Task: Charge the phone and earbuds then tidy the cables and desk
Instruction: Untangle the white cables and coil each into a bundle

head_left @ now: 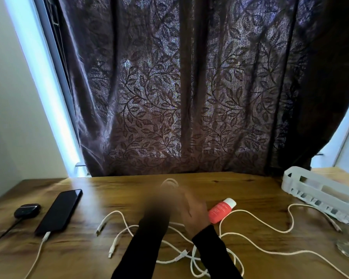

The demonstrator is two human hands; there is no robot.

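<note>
While blurred, hands [181, 208] raised, cable [170, 183] looped

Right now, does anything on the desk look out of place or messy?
Yes. Loose white cables sprawl tangled across the desk, and a red tube lies on its side among them. The phone lies plugged in.

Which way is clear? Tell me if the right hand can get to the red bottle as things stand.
Probably yes. The right hand hovers just left of the red bottle, which lies on its side on the desk. Nothing stands between them; only a loose white cable curves past the bottle's right side.
</note>
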